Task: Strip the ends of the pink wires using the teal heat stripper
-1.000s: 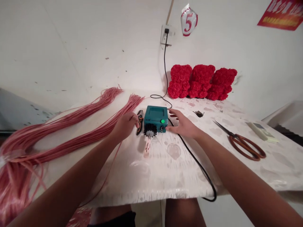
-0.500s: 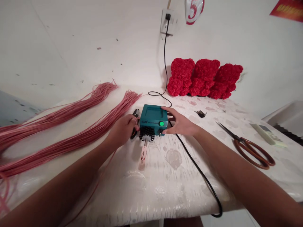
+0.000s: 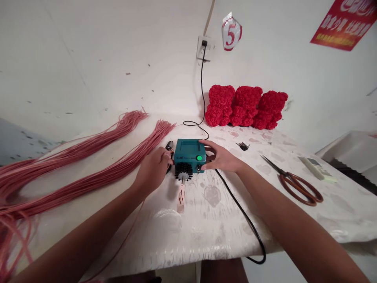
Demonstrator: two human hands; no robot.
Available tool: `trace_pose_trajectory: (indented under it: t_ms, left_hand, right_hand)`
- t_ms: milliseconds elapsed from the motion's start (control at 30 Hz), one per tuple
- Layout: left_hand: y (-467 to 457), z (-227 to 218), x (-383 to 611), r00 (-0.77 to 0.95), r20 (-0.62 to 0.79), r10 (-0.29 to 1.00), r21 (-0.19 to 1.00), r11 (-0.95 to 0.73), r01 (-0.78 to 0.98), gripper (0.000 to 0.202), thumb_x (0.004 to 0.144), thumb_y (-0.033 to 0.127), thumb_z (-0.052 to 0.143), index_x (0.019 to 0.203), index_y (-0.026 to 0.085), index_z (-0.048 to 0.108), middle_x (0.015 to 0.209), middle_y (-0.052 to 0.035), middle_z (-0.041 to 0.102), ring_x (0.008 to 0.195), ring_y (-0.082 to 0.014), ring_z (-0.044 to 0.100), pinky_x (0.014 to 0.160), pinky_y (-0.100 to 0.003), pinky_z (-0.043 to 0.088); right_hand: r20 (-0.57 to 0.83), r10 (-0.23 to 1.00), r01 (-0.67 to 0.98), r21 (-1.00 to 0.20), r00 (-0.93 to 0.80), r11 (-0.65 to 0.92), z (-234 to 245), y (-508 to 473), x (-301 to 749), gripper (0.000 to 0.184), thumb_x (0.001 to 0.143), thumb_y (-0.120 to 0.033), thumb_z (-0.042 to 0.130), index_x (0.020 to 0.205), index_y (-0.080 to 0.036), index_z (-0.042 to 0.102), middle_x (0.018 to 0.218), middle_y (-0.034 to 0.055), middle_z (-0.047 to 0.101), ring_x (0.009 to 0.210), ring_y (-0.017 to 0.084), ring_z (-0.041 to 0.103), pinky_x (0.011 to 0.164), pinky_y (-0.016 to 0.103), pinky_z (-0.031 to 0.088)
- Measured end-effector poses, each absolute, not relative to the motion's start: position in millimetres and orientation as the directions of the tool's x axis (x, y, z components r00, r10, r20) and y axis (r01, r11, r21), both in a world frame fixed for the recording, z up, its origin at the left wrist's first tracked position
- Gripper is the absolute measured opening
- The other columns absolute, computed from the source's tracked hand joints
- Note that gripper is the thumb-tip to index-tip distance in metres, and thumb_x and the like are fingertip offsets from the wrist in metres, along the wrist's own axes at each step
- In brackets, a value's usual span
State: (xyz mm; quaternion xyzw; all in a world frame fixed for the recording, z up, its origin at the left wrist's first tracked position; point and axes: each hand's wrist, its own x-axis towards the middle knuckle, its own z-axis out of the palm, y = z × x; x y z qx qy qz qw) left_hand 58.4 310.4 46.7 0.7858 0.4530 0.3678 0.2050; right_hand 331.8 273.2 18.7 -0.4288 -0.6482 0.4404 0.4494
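A small teal motor box [image 3: 191,148] with a glowing green button sits on the table. On its front is a black bristled wheel [image 3: 184,171], and a pale pink clip-like piece [image 3: 181,195] sticks out from the shaft. My right hand [image 3: 219,156] grips the box's right side, fingers at the top edge and thumb low by the switch. My left hand [image 3: 154,167] is closed against the left side; its fingertips are partly hidden, and what they pinch cannot be made out. Just behind that hand lie black-handled pliers [image 3: 169,146], partly covered.
Two bundles of long pink strands [image 3: 118,173] stretch across the left. Large brown-handled scissors [image 3: 294,182] and a pale device with a small screen [image 3: 318,169] lie right. Several red flower bears [image 3: 246,106] stand by the wall. A black cable [image 3: 244,208] loops over the front edge.
The camera view has tilted up and shifted slightly, showing more wall and poster. Both hands stay at the teal motor box, with little visible change in their hold.
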Motion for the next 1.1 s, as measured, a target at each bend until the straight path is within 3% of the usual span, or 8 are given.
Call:
trace_pose_trajectory:
  t_ms: [100,200,333,500,633,867,1100]
  left_hand:
    - [307.0,46.8,58.0,0.321,0.384,0.866,0.655,-0.501,0.566,0.023,0.094,0.025,0.042,0.076,0.024,0.057,0.080,-0.0013,0.077,0.084,-0.0261,0.070,0.077,-0.037,0.047]
    - [304.2,47.3,58.3,0.314,0.375,0.872,0.655,-0.489,0.576,0.022,0.094,0.024,0.042,0.077,0.024,0.055,0.079,-0.0010,0.077,0.083,-0.0264,0.070,0.076,-0.037,0.046]
    - [299.4,48.4,60.2,0.301,0.373,0.877,0.648,-0.479,0.592,0.024,0.095,0.023,0.041,0.076,0.024,0.056,0.082,-0.0015,0.078,0.088,-0.0264,0.070,0.078,-0.037,0.047]
    - [291.2,50.9,62.6,0.301,0.362,0.882,0.626,-0.470,0.622,0.025,0.102,0.028,0.045,0.085,0.020,0.062,0.082,-0.0022,0.074,0.084,-0.0227,0.069,0.081,-0.038,0.050]
    - [287.5,53.9,61.7,0.291,0.362,0.886,0.618,-0.461,0.637,0.026,0.100,0.039,0.058,0.103,0.014,0.067,0.096,-0.0044,0.071,0.086,-0.0186,0.069,0.085,-0.040,0.056]
    - [291.7,55.0,61.2,0.254,0.408,0.877,0.662,-0.476,0.579,0.028,0.099,0.035,0.063,0.118,0.015,0.064,0.116,-0.0085,0.068,0.099,-0.0219,0.068,0.086,-0.042,0.059]
    - [298.9,32.4,59.6,0.309,0.413,0.857,0.754,-0.512,0.411,0.032,0.098,0.035,0.063,0.124,0.016,0.062,0.123,-0.0096,0.066,0.104,-0.0237,0.067,0.088,-0.044,0.059]
  right_hand:
    - [0.201,0.952,0.178,-0.953,-0.233,0.245,19.1,270.0,331.1,0.103,0.061,-0.027,0.094,0.149,-0.034,0.041,0.149,0.0133,0.047,0.110,0.030,0.068,0.090,0.052,0.063]
    - [0.209,0.952,0.206,-0.944,-0.225,0.256,20.7,267.4,330.0,0.103,0.061,-0.029,0.094,0.150,-0.033,0.042,0.151,0.0131,0.046,0.125,0.034,0.059,0.094,0.052,0.060]
    - [0.219,0.954,0.254,-0.929,-0.204,0.268,25.2,261.8,328.6,0.102,0.061,-0.028,0.093,0.150,-0.032,0.044,0.153,0.0104,0.045,0.142,0.035,0.043,0.111,0.054,0.047]
    - [0.205,0.964,0.299,-0.921,-0.169,0.249,29.7,252.6,325.5,0.102,0.061,-0.026,0.090,0.152,-0.029,0.042,0.156,0.0115,0.043,0.141,0.035,0.045,0.115,0.055,0.041]
    - [0.210,0.971,0.322,-0.917,-0.118,0.237,29.5,244.9,319.1,0.095,0.065,-0.023,0.082,0.152,-0.028,0.043,0.155,0.0105,0.045,0.140,0.033,0.047,0.114,0.051,0.043]
    - [0.213,0.971,0.322,-0.931,0.105,0.170,24.3,236.6,294.3,0.075,0.077,-0.034,0.070,0.149,-0.027,0.050,0.153,0.0090,0.049,0.130,0.030,0.056,0.114,0.047,0.044]
    - [0.278,0.880,0.281,-0.944,0.385,0.175,6.9,242.5,259.3,0.056,0.092,-0.047,0.046,0.144,-0.027,0.055,0.147,0.0065,0.054,0.141,0.028,0.044,0.123,0.049,0.029]
